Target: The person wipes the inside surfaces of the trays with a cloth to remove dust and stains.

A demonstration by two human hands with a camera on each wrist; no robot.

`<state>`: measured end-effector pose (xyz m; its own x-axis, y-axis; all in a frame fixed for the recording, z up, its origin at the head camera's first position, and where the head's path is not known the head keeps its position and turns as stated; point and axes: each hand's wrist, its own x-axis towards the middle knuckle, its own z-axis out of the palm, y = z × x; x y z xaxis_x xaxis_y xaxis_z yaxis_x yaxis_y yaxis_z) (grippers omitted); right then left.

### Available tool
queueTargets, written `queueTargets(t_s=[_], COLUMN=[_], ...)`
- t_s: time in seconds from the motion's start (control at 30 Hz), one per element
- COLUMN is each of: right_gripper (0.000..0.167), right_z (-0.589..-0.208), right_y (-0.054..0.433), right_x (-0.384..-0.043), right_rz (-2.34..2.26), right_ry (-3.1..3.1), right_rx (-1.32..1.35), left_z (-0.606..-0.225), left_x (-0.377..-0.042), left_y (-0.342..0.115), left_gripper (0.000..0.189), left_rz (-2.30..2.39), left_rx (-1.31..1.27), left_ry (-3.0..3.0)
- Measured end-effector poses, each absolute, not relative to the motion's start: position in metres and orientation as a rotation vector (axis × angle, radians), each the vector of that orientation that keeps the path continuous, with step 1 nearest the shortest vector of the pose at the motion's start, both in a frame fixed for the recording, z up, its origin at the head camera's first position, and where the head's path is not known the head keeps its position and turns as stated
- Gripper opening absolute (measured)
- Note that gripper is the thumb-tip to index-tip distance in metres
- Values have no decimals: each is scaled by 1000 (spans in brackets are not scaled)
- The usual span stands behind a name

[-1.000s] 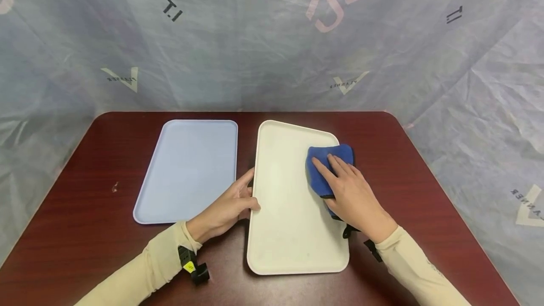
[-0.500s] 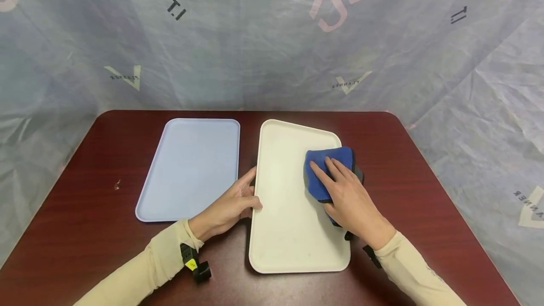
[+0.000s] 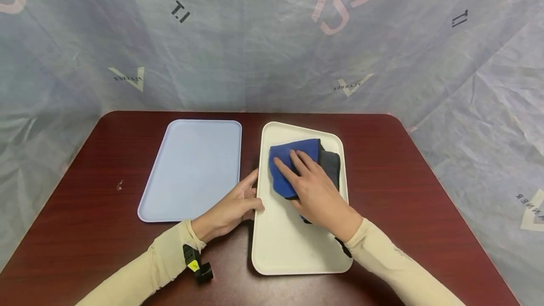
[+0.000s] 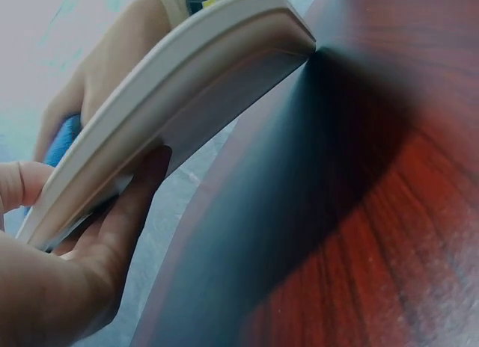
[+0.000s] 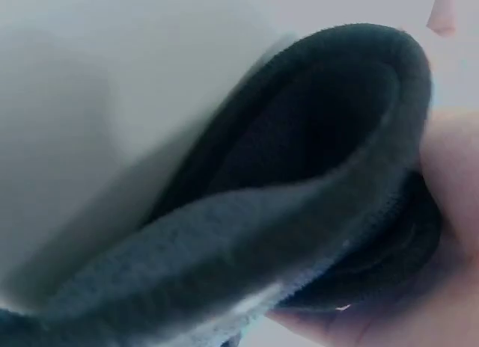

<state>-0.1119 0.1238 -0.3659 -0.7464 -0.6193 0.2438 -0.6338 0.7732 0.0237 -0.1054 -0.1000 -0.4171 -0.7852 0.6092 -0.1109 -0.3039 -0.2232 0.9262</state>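
My left hand [image 3: 231, 207] grips the left edge of a cream-white rectangular tray [image 3: 303, 254], thumb on the rim and fingers underneath. In the left wrist view the tray's underside [image 4: 224, 93] is tilted up off the table on this side. My right hand [image 3: 320, 195] presses a folded cloth [image 3: 307, 145], blue with a dark grey side and black edging, on the tray's upper middle. Its fingers are spread and mostly straight across the cloth, while the thumb is partly hidden at the cloth's edge. In the right wrist view the grey cloth [image 5: 187, 250] forms a loose loop beside the hand.
A light blue tray [image 3: 193, 169] lies flat on the dark red wooden table [image 3: 378, 164], left of the white one. Grey printed sheeting [image 3: 255, 51] hangs behind and along the sides. A small pale mark [image 3: 119, 185] shows on the tabletop at the left.
My right hand has slid the cloth leftward from the white tray's right edge to its upper middle, showing more of the grey side. My left hand keeps its grip on the tray.
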Motion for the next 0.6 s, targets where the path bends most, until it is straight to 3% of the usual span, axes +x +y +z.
queueTargets(t_s=[0.6], right_gripper=[87], right_z=[-364], right_y=[112], right_x=[-100], right_rz=[37], right_ry=[-2684], right_rx=[1073], left_z=[-415], left_x=[-107], left_y=[-100], left_gripper=[93], left_rz=[2058], left_rx=[367], left_ry=[1468])
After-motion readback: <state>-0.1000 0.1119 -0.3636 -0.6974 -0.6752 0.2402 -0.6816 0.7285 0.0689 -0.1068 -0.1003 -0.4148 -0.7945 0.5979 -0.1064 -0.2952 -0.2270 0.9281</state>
